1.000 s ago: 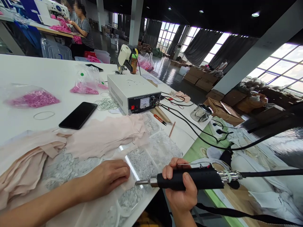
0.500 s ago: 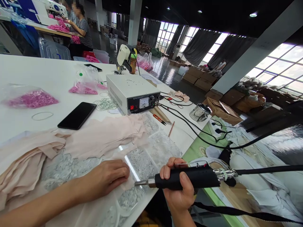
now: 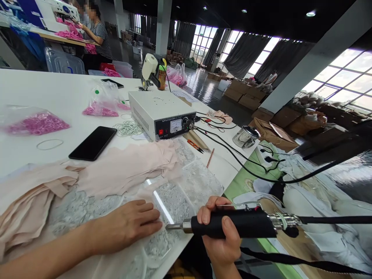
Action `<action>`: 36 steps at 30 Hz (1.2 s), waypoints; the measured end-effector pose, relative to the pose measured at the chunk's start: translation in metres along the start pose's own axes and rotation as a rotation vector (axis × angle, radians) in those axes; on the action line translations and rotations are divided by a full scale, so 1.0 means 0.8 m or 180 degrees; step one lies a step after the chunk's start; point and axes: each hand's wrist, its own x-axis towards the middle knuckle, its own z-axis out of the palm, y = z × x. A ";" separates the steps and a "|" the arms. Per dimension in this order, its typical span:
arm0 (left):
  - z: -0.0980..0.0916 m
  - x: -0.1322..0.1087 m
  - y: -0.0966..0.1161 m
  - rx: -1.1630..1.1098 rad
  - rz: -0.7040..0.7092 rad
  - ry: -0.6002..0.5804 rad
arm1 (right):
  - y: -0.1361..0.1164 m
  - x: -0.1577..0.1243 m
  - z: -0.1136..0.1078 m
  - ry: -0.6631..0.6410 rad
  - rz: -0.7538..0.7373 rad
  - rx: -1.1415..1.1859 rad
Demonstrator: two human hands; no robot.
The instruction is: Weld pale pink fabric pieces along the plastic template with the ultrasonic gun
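My left hand lies palm down with its fingers stretched out, resting on thin, pale sheer fabric over a grey marble-patterned board. My right hand is wrapped around a black corded ultrasonic handpiece. Its slim metal tip points left and sits just beside my left fingertips; whether it touches the fabric I cannot tell. Beyond my left hand lies a stack of pale pink cut fabric. More fabric pieces are heaped at the left.
A control box with cables stands behind the fabric. Nearby are a phone, thread snips, a metal mug, elastic loops and bags of pink pieces. A person sits at a sewing machine, far left.
The fingers of my left hand have flattened and reach slightly further right. My right hand and the handpiece have shifted slightly right and down.
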 end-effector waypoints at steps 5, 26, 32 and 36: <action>0.000 0.000 0.002 0.0147 0.0084 -0.0045 | -0.001 0.000 -0.001 0.0005 0.0020 -0.0017; -0.001 0.000 0.005 0.0397 0.0214 -0.0108 | -0.005 0.000 0.000 -0.0165 0.0066 0.0131; 0.002 -0.001 0.004 0.0373 0.0193 -0.0060 | -0.009 0.001 0.005 -0.0140 0.0040 0.0157; 0.001 0.000 0.004 0.0363 0.0190 -0.0065 | -0.009 0.001 0.007 -0.0204 0.0047 0.0104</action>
